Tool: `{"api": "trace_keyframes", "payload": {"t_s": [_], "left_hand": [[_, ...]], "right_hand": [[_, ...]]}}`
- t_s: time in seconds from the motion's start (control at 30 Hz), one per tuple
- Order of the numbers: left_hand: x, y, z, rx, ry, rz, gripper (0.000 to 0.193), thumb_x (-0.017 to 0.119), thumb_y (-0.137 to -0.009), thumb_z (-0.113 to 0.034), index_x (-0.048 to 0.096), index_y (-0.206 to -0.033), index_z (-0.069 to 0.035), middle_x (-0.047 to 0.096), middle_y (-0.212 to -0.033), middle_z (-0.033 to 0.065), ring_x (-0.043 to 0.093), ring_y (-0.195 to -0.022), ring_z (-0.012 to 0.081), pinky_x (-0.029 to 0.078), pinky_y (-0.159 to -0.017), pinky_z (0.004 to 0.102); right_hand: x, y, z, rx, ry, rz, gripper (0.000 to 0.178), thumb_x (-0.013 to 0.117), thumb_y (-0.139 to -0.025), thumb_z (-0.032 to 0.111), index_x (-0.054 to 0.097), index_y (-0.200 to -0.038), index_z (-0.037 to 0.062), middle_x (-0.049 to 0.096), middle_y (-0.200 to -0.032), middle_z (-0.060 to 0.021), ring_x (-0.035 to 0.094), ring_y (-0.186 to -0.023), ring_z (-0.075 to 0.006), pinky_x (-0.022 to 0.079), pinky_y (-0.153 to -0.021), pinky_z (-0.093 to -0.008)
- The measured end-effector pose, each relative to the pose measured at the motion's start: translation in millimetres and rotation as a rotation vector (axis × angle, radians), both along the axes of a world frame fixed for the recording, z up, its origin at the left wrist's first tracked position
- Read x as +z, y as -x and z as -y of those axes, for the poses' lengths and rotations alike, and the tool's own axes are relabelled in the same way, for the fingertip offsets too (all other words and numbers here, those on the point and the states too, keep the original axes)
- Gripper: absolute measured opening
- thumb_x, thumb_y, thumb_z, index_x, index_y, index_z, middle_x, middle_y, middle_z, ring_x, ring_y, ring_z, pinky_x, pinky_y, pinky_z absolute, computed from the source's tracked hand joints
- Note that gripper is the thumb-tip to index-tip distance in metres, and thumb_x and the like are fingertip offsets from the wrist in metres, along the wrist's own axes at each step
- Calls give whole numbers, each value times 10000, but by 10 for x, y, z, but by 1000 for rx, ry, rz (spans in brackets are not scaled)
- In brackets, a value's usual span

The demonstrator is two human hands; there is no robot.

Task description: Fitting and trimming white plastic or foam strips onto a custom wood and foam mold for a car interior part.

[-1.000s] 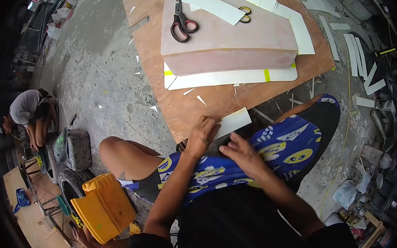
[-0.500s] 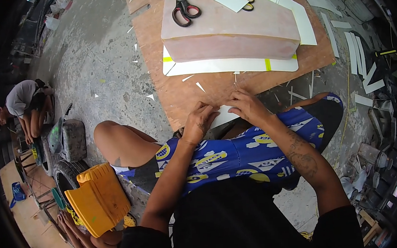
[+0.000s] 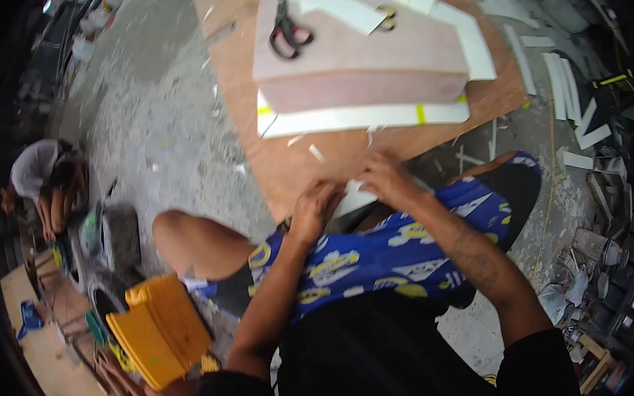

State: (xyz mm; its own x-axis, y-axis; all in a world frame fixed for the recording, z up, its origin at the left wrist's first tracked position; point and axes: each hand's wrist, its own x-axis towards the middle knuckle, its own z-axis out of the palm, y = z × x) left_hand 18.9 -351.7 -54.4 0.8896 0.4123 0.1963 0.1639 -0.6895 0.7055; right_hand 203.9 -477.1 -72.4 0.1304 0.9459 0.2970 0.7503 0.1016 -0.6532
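Just above my lap, at the near edge of a plywood board (image 3: 241, 85), a small white piece of sheet (image 3: 352, 200) is between my hands. My left hand (image 3: 316, 211) has its fingers closed on the sheet's left side. On the right side my right hand (image 3: 390, 181) pinches the same sheet; its fingertips are slightly blurred. Beyond them stands a pale pink block (image 3: 365, 51), edged with white sheet strips (image 3: 341, 123) and yellow tape. Black-and-red scissors (image 3: 289, 35) lie on the block, beside a loose white strip (image 3: 343, 6) and yellow-handled scissors (image 3: 388, 18).
White offcuts (image 3: 317, 152) dot the board, and long white strips (image 3: 558, 86) lie on the concrete floor to the right. A yellow plastic case (image 3: 160, 333) and a tyre (image 3: 105, 296) stand at left. Another person (image 3: 44, 178) crouches at far left; another's hands (image 3: 123, 384) show at lower left.
The view has shifted, so the board and block sit slightly lower and more to the left. Both hands keep their hold on the white sheet, with little other change.
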Motion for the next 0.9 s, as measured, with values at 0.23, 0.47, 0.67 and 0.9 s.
{"api": "trace_keyframes", "payload": {"t_s": [0.23, 0.47, 0.67, 0.9], "left_hand": [[-3, 59, 32, 82, 53, -10, 203, 733, -763, -3, 692, -960, -26, 680, -885, 123, 646, -793, 270, 537, -682, 348], [55, 11, 34, 119, 144, -92, 190, 743, -788, -50, 698, -972, -37, 666, -880, 116, 621, -692, 212, 515, -611, 318], [348, -341, -162, 302, 270, 257, 307, 716, -865, -185, 631, -1055, 41, 652, -918, 116, 625, -760, 157, 520, -659, 306], [822, -1530, -165, 121, 1261, -189, 282, 674, -905, -264, 640, -963, 10, 663, -857, 95, 659, -704, 178, 536, -661, 270]], "right_hand": [[103, -63, 274, -604, 364, -373, 401, 805, -764, 290, 630, -1001, 19, 622, -815, -111, 633, -726, -268, 529, -650, -382], [-163, -186, 280, -363, 651, -1078, 318, 737, -866, 220, 620, -994, -46, 671, -858, -107, 690, -687, -177, 589, -585, -269], [545, -763, 538, -474, 350, -1212, 193, 688, -901, 162, 652, -1006, 3, 675, -902, -77, 677, -783, -147, 585, -652, -267], [835, -1580, 795, -755, 137, -1155, 206, 708, -889, 211, 653, -987, 38, 663, -874, -24, 627, -730, -108, 531, -656, -245]]}}
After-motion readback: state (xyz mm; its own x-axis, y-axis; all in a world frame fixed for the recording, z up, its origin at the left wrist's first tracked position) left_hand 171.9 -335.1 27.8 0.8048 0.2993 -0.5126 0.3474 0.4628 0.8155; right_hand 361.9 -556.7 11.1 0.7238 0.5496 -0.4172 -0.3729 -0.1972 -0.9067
